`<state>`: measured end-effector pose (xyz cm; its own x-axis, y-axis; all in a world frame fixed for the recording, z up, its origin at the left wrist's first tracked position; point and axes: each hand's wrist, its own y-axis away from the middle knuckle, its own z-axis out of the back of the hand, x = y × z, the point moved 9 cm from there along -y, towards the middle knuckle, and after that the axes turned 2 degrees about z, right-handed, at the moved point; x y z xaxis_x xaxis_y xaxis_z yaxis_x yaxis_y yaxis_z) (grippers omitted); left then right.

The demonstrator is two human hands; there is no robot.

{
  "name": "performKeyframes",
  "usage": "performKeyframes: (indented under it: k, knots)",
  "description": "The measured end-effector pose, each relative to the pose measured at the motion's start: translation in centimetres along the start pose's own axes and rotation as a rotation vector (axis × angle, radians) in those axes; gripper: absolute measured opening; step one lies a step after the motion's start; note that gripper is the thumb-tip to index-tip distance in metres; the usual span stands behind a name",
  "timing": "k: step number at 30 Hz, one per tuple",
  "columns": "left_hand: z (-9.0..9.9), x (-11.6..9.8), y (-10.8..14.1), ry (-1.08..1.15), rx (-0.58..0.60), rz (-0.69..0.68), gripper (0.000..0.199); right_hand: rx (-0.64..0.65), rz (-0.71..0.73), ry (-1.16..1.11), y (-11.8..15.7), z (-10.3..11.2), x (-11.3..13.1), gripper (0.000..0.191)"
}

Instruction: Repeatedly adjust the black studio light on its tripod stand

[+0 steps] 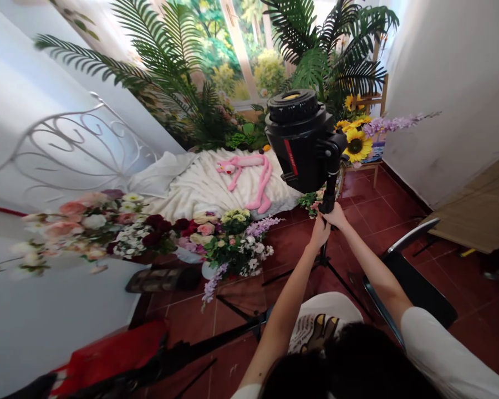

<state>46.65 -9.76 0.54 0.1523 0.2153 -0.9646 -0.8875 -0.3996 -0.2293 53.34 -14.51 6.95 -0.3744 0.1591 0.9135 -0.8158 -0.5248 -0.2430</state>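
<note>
Both of my hands are on the black light stand [328, 195], just under a studio light [299, 144]. My left hand [318, 231] is wrapped round the pole, slightly lower. My right hand [336, 216] closes round the stand's upper joint beside it. The studio light is a black cylinder with a red stripe, tilted on its bracket [336, 147]. Its round end faces up and away from me. Below my hands the stand's legs spread over the floor, partly hidden by my arms.
A pink plush toy [249, 166] lies on a white fur-covered bed [203, 188]. Artificial flowers [228, 238] stand at its near side. A black folding chair [416, 282] is at my right. Another stand [216, 335] with a red softbox-like cloth [112, 354] lies across the lower left.
</note>
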Motion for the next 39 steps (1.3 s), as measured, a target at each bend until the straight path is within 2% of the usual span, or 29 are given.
performKeyframes:
  k: [7, 14, 18, 25, 30, 32, 34, 39]
  knots:
    - [0.1, -1.2, 0.2, -0.027, -0.013, 0.001, 0.051, -0.047, 0.043, -0.139, -1.2, 1.3, 5.0, 0.029]
    - [0.1, -1.1, 0.4, -0.066, -0.001, 0.010, 0.051, -0.095, 0.080, -0.093, -3.0, 3.3, 10.5, 0.034]
    - [0.1, -0.8, 0.2, -0.048, -0.024, 0.012, 0.052, -0.105, 0.084, -0.077, -3.1, 3.5, 11.4, 0.039]
    - [0.2, -1.4, 0.3, -0.033, -0.052, 0.004, 0.050, -0.081, 0.083, 0.000, -3.1, 3.3, 11.1, 0.041]
    - [0.4, -1.6, 0.5, -0.045, -0.079, 0.040, 0.050, -0.120, 0.189, 0.103, -1.8, 5.1, 12.6, 0.040]
    - [0.4, -1.7, 0.4, -0.042, -0.081, 0.039, 0.051, -0.078, 0.210, 0.091, -0.6, 5.5, 12.0, 0.044]
    - [0.4, -1.7, 0.4, -0.030, -0.080, 0.031, 0.052, -0.013, 0.189, 0.097, 1.0, 5.7, 10.1, 0.048]
    - [0.4, -1.6, 0.4, -0.010, -0.079, 0.052, 0.051, 0.152, 0.060, 0.258, 6.1, 5.6, 3.1, 0.047]
